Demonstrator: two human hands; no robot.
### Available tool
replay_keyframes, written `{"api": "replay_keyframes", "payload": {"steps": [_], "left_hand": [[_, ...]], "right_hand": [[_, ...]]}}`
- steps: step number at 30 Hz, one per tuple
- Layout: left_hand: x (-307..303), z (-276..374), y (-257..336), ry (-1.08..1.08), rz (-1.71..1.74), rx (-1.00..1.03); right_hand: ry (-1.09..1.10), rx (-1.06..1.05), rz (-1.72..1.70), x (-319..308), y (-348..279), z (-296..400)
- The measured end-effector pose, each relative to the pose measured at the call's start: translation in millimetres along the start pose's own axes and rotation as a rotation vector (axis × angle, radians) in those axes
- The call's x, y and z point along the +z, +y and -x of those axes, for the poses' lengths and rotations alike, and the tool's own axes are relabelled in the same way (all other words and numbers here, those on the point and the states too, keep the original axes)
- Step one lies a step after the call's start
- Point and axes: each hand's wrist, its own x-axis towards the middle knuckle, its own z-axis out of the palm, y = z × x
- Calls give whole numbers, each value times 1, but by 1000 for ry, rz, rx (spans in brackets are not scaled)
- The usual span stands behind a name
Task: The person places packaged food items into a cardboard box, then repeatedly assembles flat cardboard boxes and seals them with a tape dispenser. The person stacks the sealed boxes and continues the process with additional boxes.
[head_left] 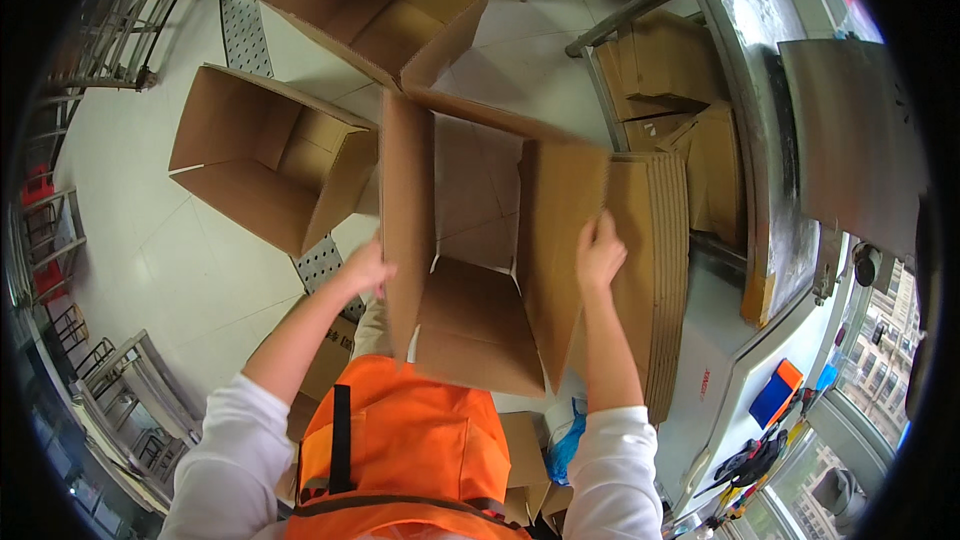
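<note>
In front of me is an unfolded cardboard box (480, 322), its walls spread into a square tube. Floor tiles show through its middle, so the far end is not closed. My left hand (369, 270) holds the edge of the left wall, some fingers hidden by the board. On the opposite side, my right hand (601, 251) grips the right wall near its outer edge. Two opened cardboard boxes stand on the floor beyond: one at the left (274, 154), the other at the top (375, 11). Just right of my right hand stands a stack of flat cardboard boxes (667, 285).
A metal-topped bench (780, 120) runs along the right, with folded cardboard (675, 75) beneath it. A white chest freezer (709, 390) sits nearer. Metal trolleys (127, 15) line the left. A perforated drain cover (244, 22) crosses the tiled floor. A blue plastic bag (566, 450) lies by my right forearm.
</note>
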Motion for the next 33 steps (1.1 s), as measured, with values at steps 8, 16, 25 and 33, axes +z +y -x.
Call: {"api": "replay_keyframes", "payload": {"steps": [8, 16, 25, 33], "left_hand": [[75, 29, -88, 113, -375, -77], [186, 89, -43, 100, -633, 699], [192, -49, -61, -555, -697, 59], [178, -98, -72, -84, -1115, 198]], "right_hand": [[91, -595, 146, 58, -135, -108], [-61, -429, -61, 129, -49, 37], [52, -374, -183, 170, -25, 58], [295, -336, -267, 252, -5, 82]]}}
